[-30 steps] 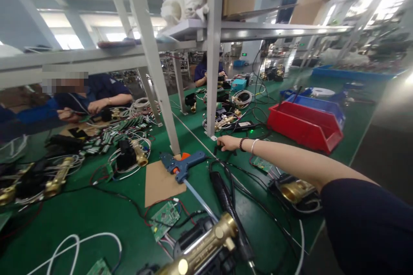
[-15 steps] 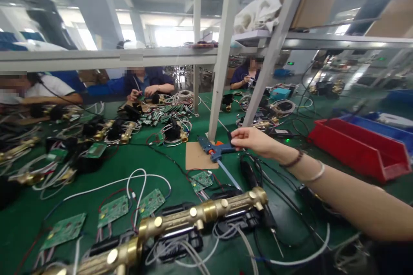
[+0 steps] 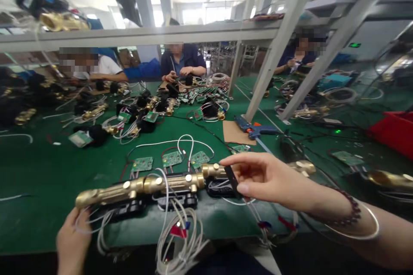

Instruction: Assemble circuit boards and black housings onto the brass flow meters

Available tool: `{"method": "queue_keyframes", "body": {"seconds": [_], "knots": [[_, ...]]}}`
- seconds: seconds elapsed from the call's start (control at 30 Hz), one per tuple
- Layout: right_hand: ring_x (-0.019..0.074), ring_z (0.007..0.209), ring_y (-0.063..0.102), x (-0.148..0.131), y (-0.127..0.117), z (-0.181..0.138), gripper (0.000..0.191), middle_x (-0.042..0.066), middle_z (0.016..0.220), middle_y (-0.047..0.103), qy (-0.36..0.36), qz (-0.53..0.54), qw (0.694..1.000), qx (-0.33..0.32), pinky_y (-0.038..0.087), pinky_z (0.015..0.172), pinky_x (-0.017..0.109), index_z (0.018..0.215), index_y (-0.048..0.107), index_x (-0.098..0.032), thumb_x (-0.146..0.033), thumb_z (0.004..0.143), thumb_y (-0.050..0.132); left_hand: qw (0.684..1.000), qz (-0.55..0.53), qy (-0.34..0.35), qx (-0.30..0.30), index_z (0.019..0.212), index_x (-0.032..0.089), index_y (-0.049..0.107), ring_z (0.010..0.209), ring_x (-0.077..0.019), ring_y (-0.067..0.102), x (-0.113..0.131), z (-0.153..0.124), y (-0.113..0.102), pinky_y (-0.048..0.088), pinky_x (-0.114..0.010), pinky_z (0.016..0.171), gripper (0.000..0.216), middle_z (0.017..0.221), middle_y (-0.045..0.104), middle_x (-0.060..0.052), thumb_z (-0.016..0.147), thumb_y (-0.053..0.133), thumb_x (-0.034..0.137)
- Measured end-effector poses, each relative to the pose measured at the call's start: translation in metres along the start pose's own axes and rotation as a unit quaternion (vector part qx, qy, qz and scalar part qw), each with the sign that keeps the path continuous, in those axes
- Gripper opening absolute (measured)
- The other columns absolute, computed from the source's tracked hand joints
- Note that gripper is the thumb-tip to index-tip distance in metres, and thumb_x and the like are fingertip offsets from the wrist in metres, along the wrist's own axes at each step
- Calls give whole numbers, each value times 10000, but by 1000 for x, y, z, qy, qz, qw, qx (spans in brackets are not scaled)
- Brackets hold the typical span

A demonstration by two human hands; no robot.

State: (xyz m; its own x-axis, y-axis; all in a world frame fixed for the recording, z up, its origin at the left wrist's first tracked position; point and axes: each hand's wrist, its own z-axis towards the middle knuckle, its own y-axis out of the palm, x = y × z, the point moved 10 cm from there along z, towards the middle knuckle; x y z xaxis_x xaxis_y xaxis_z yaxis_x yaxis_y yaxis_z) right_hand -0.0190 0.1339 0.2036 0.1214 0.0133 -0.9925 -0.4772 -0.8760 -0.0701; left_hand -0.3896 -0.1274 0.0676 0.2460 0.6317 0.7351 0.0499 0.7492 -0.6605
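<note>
My right hand [image 3: 261,176] pinches a flat black strip [image 3: 232,181] between thumb and fingers, above the row of brass pipe fittings [image 3: 172,183]. My left hand [image 3: 74,232] is at the left end of the row, its fingers closed around the underside of the end brass pipe fitting [image 3: 106,194] and partly hidden by it. Black housings [image 3: 180,200] sit under the fittings, with coiled grey cables [image 3: 180,240] hanging over the front edge. Green circuit boards [image 3: 172,159] lie wired behind the row.
A blue glue gun [image 3: 258,130] rests on a cardboard piece [image 3: 237,133] by the shelf post [image 3: 277,47]. More brass assemblies [image 3: 93,111] and cables crowd the left and back. A red bin [image 3: 393,133] stands right. Co-workers [image 3: 183,62] sit across the bench.
My right hand has come back from beside the glue gun to above the brass row, holding the black strip. My left hand has come into view. The view has turned left.
</note>
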Motion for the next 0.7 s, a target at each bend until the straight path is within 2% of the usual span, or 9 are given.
{"method": "queue_keyframes", "body": {"seconds": [0.03,0.1,0.2,0.3,0.37,0.47,0.57,0.63,0.7], "knots": [[102,643,555,2,7,3,402,1,764,579,-4,-6,1000,1,504,586,205,1090,630,-195,-217,693,689,998,-41,-28,-38,639,209,571,682,-293,572,-6,1,11,466,-447,664,439,566,562,-30,631,494,641],[116,655,561,8,21,8,349,11,783,588,-11,-9,1000,13,513,582,214,1057,635,-215,-252,714,689,989,-129,-24,-76,636,192,587,744,-313,596,-2,-2,23,467,-445,722,494,618,621,-61,516,530,668],[136,616,575,23,42,15,270,17,743,591,-19,13,999,31,529,515,222,966,621,-239,-332,728,709,982,-162,-15,-95,732,160,636,817,-281,624,-2,-12,29,483,-370,766,557,759,685,-82,528,544,671],[151,571,584,41,60,19,268,19,705,590,-23,48,997,50,529,453,226,924,593,-259,-399,734,719,978,-182,-12,-99,788,139,660,876,-272,625,-9,-24,24,481,-344,794,558,821,696,-90,604,537,652],[158,557,594,52,70,18,308,28,741,613,-19,54,996,65,537,443,239,990,593,-288,-419,740,717,976,-192,-16,-105,805,131,671,861,-272,630,-15,-34,18,485,-344,788,527,805,697,-86,623,571,615],[181,558,628,58,96,18,315,32,726,648,-13,23,999,29,569,495,275,1048,619,-318,-424,762,695,970,-211,-26,-118,882,133,669,860,-261,637,-20,-50,9,490,-341,797,494,848,701,-81,618,632,549],[184,505,625,49,134,25,218,13,595,639,-34,-18,999,-26,548,469,267,945,674,-284,-424,777,676,972,-224,-34,-69,911,145,641,816,-225,636,-21,-69,-5,502,-328,758,433,857,683,-75,655,633,494],[169,482,611,34,155,36,173,5,578,642,-86,-65,994,-12,513,441,242,844,690,-247,-406,779,672,980,-199,-1,-14,822,161,635,757,-197,616,-12,-84,-15,502,-319,718,312,796,648,-57,718,600,453],[146,492,605,22,177,48,162,-3,591,647,-154,-132,979,14,500,468,220,745,669,-216,-356,816,630,986,-153,61,21,721,179,631,754,-183,596,3,-103,-18,496,-318,727,223,777,616,-44,769,573,389]]}}
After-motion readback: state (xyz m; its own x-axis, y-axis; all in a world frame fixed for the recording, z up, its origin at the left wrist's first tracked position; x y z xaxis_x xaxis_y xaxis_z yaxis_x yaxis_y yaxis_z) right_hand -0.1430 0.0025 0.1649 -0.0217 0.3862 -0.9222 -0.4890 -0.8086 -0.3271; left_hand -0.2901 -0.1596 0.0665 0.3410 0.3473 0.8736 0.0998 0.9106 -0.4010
